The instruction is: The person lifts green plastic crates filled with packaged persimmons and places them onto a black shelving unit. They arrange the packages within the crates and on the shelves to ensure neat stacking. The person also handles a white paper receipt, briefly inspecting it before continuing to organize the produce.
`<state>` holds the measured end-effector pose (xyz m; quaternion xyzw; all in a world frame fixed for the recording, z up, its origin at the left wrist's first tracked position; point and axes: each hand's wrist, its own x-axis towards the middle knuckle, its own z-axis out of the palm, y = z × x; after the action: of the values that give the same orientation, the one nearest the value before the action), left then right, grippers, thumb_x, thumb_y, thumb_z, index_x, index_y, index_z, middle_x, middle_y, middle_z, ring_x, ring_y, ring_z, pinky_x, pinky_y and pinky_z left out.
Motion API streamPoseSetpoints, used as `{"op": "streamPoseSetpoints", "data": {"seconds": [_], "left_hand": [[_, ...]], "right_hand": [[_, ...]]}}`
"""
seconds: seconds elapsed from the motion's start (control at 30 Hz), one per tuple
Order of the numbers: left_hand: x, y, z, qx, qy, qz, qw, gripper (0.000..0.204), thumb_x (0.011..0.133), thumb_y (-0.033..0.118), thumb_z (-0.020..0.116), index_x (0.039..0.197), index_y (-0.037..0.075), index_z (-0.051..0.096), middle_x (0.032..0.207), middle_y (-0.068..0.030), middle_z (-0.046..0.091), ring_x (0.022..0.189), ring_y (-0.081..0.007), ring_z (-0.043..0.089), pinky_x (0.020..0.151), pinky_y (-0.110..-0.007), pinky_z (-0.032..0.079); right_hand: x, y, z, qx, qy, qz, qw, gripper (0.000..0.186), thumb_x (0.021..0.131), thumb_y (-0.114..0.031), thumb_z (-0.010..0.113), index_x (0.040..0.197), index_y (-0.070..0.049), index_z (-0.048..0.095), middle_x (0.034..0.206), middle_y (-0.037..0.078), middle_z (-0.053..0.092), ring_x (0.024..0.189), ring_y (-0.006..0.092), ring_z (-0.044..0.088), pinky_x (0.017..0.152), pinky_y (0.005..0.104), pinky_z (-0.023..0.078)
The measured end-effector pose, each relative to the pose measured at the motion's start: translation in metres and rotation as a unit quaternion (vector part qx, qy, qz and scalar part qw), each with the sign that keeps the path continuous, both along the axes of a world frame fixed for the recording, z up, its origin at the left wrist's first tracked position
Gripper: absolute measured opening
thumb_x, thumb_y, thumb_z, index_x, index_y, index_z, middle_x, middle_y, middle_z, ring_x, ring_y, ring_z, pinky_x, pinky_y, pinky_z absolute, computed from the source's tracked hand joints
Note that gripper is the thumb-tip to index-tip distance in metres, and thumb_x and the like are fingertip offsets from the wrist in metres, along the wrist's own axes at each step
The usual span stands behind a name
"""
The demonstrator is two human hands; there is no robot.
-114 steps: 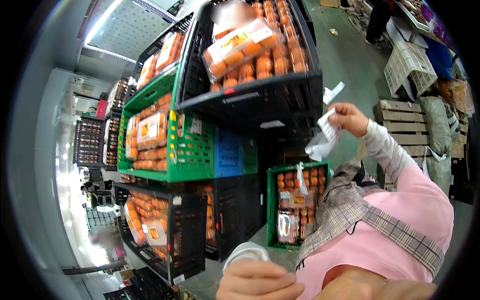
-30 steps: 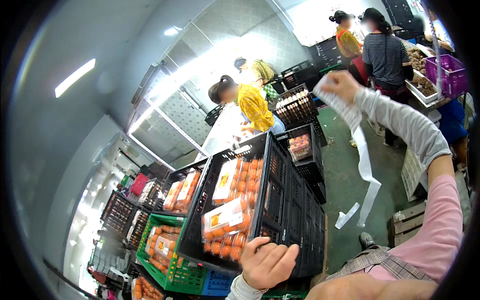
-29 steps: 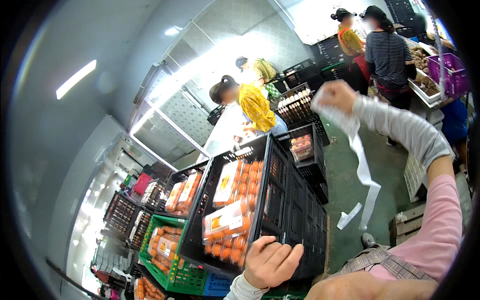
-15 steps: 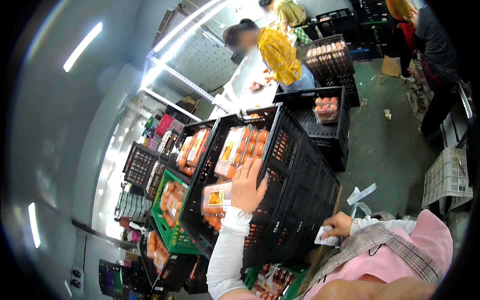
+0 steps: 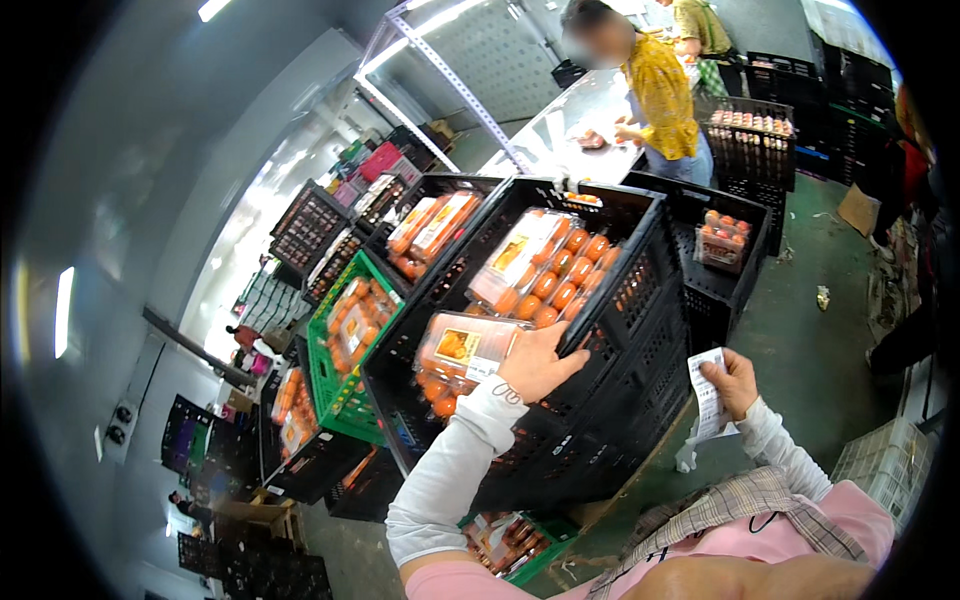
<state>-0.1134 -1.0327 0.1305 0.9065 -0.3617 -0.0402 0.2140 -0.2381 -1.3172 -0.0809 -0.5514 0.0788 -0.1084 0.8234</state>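
My left hand (image 5: 540, 364) lies with its fingers outstretched on the edge of a clear pack of small orange-red tomatoes (image 5: 464, 348), its thumb by the crate's near rim. The fingertips are partly hidden. This pack sits low in a black plastic crate (image 5: 640, 225) atop a stack of such crates. Just beyond, a second clear tomato pack (image 5: 530, 262) is tilted in the same crate. To the right of the stack, my right hand (image 5: 735, 386) pinches a white label strip (image 5: 708, 398) between thumb and fingers; its lower end dangles.
Left of the stack stand a green crate (image 5: 350, 325) and a black crate (image 5: 432, 228) with tomato packs. A low black crate (image 5: 740, 265) holds one small pack. Behind it, a person in a yellow shirt (image 5: 660, 95) works at a white table (image 5: 560, 125). A pale crate (image 5: 885, 455) stands right.
The view has shifted. My left hand has slid off the far pack toward the nearer one and the rim. My right hand has raised the label strip, whose printed side now shows.
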Motion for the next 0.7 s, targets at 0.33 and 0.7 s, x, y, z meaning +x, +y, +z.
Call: {"op": "streamPoseSetpoints", "data": {"seconds": [0.33,0.7], "left_hand": [[0.0,0.003,0.003,0.027,0.001,0.023,0.999,0.033,0.086,0.031,0.066,0.105,0.004,0.064,0.086,-0.0217,0.068,0.082,-0.0383,0.067,0.075,-0.044,0.052],[-0.003,0.003,-0.001,0.021,-0.074,0.021,0.997,0.036,0.083,0.033,0.065,0.103,0.003,0.063,0.081,-0.0233,0.067,0.08,-0.0406,0.067,0.075,-0.048,0.053]], "right_hand": [[0.082,0.036,0.1,-0.057,-0.109,0.055,0.991,0.016,0.091,-0.014,0.068,0.099,-0.001,0.066,0.082,0.002,0.069,0.068,0.0052,0.061,0.061,0.0207,0.048],[0.117,0.056,0.066,-0.077,-0.109,0.035,0.99,0.021,0.09,-0.019,0.074,0.096,0.0,0.068,0.08,0.0,0.068,0.064,0.004,0.057,0.058,0.0205,0.045]]}}
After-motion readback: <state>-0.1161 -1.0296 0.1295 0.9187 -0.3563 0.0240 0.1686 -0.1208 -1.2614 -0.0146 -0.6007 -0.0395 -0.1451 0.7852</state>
